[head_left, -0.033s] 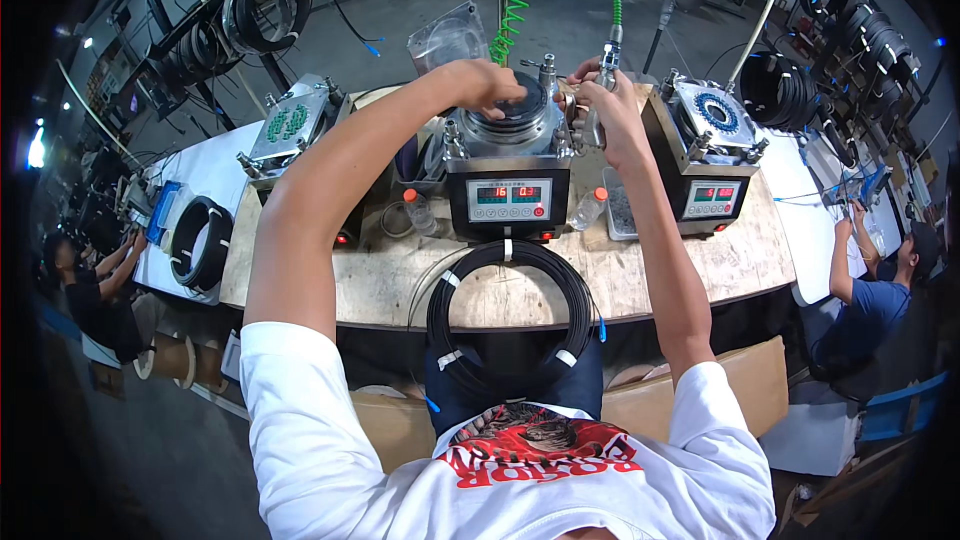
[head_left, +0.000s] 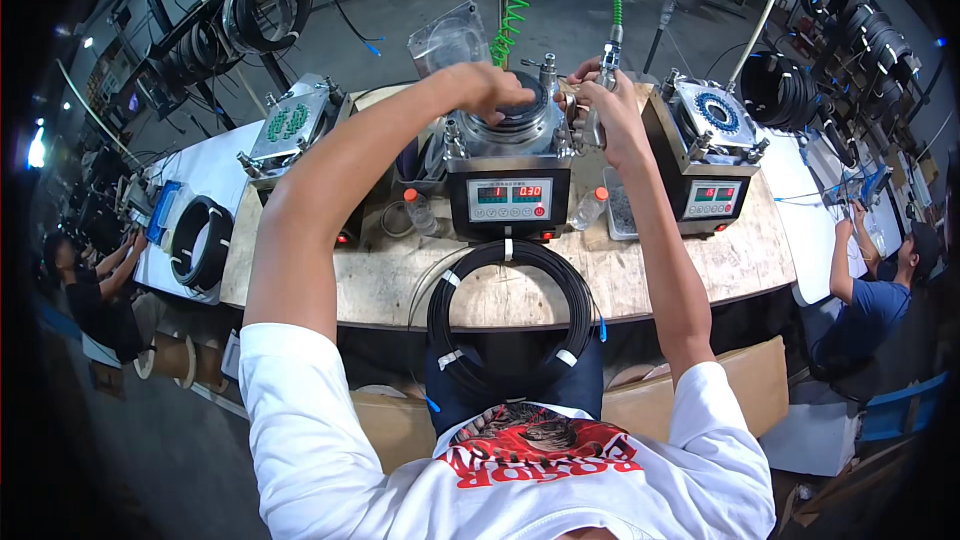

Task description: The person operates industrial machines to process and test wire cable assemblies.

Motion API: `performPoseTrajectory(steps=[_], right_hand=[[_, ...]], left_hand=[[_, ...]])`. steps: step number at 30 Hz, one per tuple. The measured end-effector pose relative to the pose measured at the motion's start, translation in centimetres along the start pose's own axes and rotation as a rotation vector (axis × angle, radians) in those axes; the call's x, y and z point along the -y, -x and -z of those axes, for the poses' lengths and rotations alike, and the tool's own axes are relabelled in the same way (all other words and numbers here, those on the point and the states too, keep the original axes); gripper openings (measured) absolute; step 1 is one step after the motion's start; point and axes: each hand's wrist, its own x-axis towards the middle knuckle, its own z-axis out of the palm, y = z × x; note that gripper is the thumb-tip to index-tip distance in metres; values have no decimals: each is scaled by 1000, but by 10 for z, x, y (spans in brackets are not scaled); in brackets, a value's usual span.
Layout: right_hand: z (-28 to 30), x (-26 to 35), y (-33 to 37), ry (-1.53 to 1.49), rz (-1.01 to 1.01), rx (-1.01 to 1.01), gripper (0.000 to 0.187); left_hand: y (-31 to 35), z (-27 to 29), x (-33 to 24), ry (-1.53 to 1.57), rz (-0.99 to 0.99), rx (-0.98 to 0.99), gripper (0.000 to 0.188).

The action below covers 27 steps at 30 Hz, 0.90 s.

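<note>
My left hand (head_left: 490, 92) reaches over the middle polishing machine (head_left: 510, 143). Its fingers are apart, lying on or just above the dark round disc (head_left: 528, 98) on top; contact is hard to tell. At the right side of the same machine, my right hand (head_left: 617, 112) is wrapped around a metal air gun (head_left: 597, 128). A green coiled hose (head_left: 615, 2) runs up from the gun's fitting. Part of the gun is hidden by my fingers. A lit red and green display (head_left: 510, 192) is on the machine's front.
Machines holding rings of green connectors (head_left: 288, 123) and blue connectors (head_left: 716, 112) flank the middle one. Two orange-capped bottles (head_left: 420, 210) stand in front. A black cable coil (head_left: 508, 315) rests at the bench edge (head_left: 640, 315). People work at tables on both sides.
My left hand has shifted slightly to the right over the disc. The digits on the middle and right machines' displays have changed. My right hand stays in place with the air gun.
</note>
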Motion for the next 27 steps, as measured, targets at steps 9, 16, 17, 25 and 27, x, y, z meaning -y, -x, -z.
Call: performPoseTrajectory(steps=[9,16,17,25,27], right_hand=[[-1,-5,-1,6,-12,-26,10],[-17,-23,-29,33,100,-52,9],[-23,-31,-36,53,135,-102,9],[-32,-68,-65,244,387,-178,6],[-37,-72,-56,182,305,-172,7]], left_hand=[[15,-16,-34,-42,105,-157,42],[40,-23,-42,187,359,-627,32],[40,-21,-46,307,473,-678,32],[46,-21,-74,284,780,-945,40],[51,-13,-80,264,769,-1018,39]])
